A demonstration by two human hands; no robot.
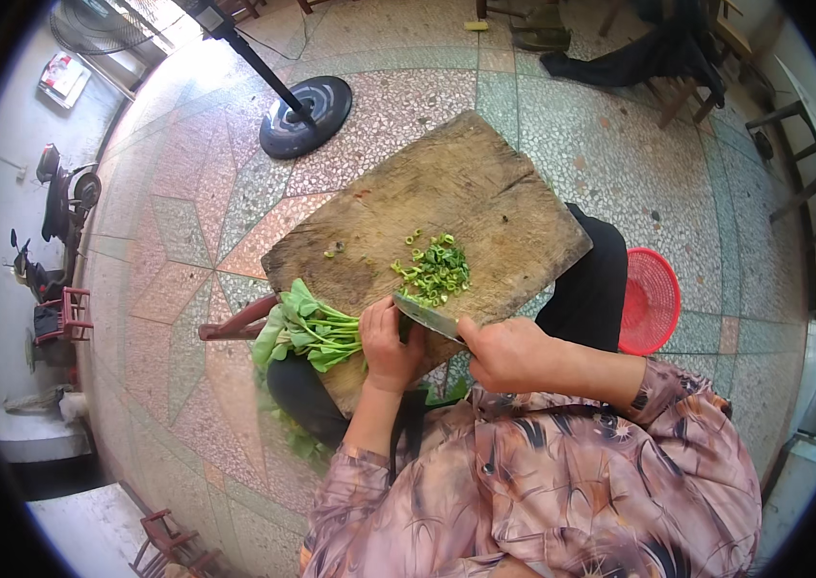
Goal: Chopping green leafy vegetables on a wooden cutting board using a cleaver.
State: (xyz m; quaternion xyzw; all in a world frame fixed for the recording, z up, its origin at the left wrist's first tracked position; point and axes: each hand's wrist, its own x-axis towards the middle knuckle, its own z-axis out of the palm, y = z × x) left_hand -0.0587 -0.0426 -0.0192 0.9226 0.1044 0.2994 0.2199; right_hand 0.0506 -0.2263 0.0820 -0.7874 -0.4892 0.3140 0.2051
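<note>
My left hand (388,343) is closed around a bunch of leafy greens (314,325) at the near edge of a worn wooden chopping board (393,202). The leaves point left, and the stem ends are hidden under my fingers. In my right hand (505,354) is the handle of a kitchen knife (428,318). Its blade slants up to the left, with the tip touching or nearly touching my left fingers. Just beyond the blade lies a small heap of chopped green stems and leaves (440,267). A few loose cut rings are scattered left of it.
A red plastic basket (648,302) stands on the terrazzo floor to my right. Beyond the board is the round base of a standing fan (305,117). A reddish-brown wooden leg (238,324) sticks out left of the board. More greens (299,437) lie low beside my left leg.
</note>
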